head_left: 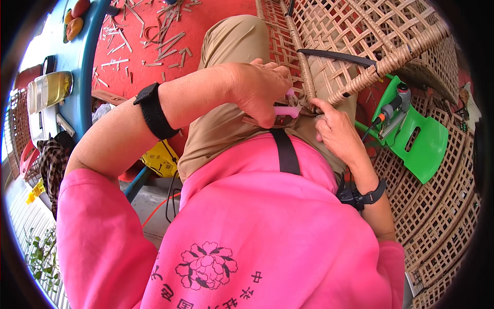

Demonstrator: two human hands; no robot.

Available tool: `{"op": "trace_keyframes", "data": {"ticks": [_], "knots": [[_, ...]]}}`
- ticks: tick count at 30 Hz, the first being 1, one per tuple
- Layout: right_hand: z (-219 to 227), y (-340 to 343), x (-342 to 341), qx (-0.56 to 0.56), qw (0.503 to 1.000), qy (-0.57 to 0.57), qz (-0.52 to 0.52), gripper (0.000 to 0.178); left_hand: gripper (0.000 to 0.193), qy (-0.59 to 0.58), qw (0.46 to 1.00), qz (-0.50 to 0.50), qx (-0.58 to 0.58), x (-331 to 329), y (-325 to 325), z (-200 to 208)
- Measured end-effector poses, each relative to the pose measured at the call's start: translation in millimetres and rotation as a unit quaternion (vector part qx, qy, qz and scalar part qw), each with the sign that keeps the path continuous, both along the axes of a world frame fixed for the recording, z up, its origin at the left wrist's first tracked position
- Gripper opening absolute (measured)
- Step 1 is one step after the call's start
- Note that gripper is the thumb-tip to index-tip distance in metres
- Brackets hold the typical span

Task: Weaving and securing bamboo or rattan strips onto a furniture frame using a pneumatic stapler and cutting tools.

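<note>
My left hand reaches across my lap, its back toward me, closed around the pink handles of a pair of pliers. The jaws sit close to the wrapped corner of a woven wicker piece that leans over my knees. They are small and partly hidden. My right hand is beside that corner, its index fingertip touching the wrapped end of the frame. The other right fingers are curled, and what they hold, if anything, is hidden. A dark flat strap crosses the weave.
At right, a green plastic stool carries a grey power tool with a cord. Woven wicker lies below it. Cut strips litter the red floor. At left, a blue table holds a container of yellowish liquid and fruit.
</note>
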State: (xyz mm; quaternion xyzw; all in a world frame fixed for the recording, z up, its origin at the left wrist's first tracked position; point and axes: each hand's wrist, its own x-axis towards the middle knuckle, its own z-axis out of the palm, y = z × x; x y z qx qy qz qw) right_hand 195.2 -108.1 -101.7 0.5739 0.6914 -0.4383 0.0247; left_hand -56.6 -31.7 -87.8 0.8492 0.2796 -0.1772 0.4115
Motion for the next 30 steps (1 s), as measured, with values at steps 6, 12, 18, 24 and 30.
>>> {"op": "trace_keyframes", "data": {"ticks": [6,12,18,24,30], "knots": [[-1,0,0,0.008,1.000,-0.002,-0.001,0.047,0.082,-0.022,1.000,0.003,0.012,-3,2,-4],[1,2,-1,0.007,1.000,-0.010,-0.008,0.046,0.079,-0.022,0.999,0.050,-0.005,-2,-2,-3],[6,1,-3,-0.022,0.999,-0.001,-0.047,0.042,0.076,-0.009,0.994,0.102,0.032,11,-29,-1],[3,0,-3,0.003,0.999,0.007,-0.045,0.041,0.073,-0.044,0.986,0.135,0.082,7,-48,-4],[3,-3,-3,0.011,0.999,0.001,-0.052,0.040,0.068,-0.084,0.978,0.149,0.123,3,-53,-12]]}}
